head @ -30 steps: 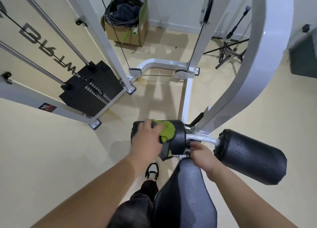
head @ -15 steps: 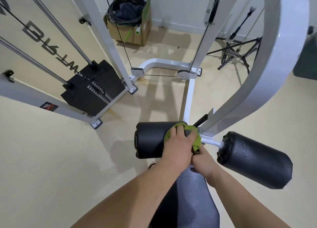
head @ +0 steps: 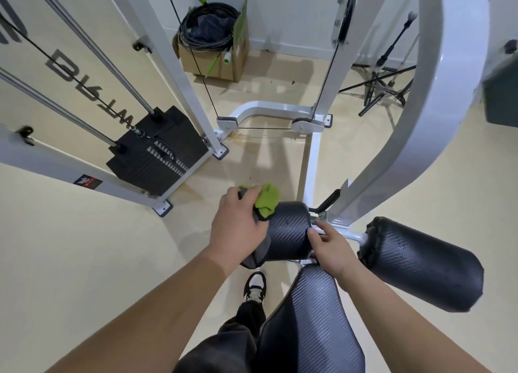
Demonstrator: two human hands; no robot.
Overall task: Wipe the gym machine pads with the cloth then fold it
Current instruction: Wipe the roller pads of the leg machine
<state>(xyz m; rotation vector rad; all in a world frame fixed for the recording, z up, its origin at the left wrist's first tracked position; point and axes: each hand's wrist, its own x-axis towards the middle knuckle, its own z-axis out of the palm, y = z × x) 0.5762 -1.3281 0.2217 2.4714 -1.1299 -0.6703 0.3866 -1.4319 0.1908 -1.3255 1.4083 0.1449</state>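
Note:
The green cloth [head: 267,200] is bunched over the outer left end of the left black roller pad [head: 288,231]. My left hand [head: 238,227] presses the cloth there, fingers wrapped round the pad's end. My right hand [head: 332,248] grips the inner right end of the same pad, by the metal axle. A second black roller pad [head: 420,263] sticks out to the right, untouched. The black seat pad [head: 311,325] lies below both hands.
The white machine frame [head: 429,114] arches up on the right. A black weight stack [head: 157,151] with guide rods stands at left. A cardboard box of cables [head: 215,50] and black stands [head: 384,83] sit by the back wall. My shoe [head: 255,285] rests on the beige floor.
My left hand has slid the cloth from the pad's inner end back out to its left end. The right hand has stayed at the inner end.

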